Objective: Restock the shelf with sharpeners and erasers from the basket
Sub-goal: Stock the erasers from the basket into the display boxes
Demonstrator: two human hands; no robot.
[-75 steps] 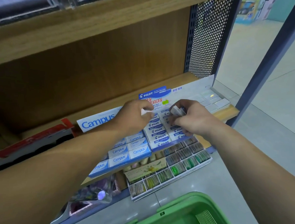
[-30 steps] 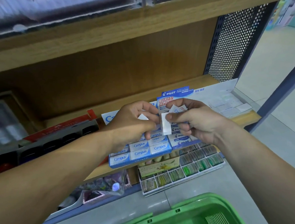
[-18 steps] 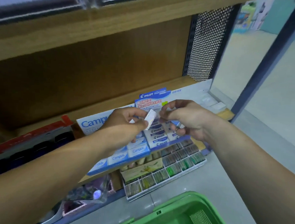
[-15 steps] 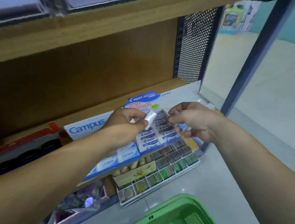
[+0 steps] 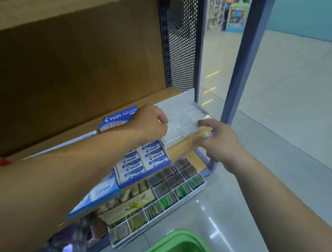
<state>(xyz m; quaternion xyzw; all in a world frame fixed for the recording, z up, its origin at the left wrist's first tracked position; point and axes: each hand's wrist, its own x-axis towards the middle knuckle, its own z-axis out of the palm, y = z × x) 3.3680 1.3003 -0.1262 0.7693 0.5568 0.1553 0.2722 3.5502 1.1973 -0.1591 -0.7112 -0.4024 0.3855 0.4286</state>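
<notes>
White eraser tray (image 5: 190, 115) on the right: left hand (image 5: 152, 123) curled over it, right hand (image 5: 219, 147) beside; both grips I cannot tell.

On the shelf (image 5: 182, 145), the eraser tray (image 5: 182, 118) sits at two o'clock from the Pilot box (image 5: 144, 163); the basket (image 5: 177, 244), at five.

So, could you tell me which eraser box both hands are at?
The plain white box at the shelf's right end; the Pilot box and Campus box are blue.
</notes>
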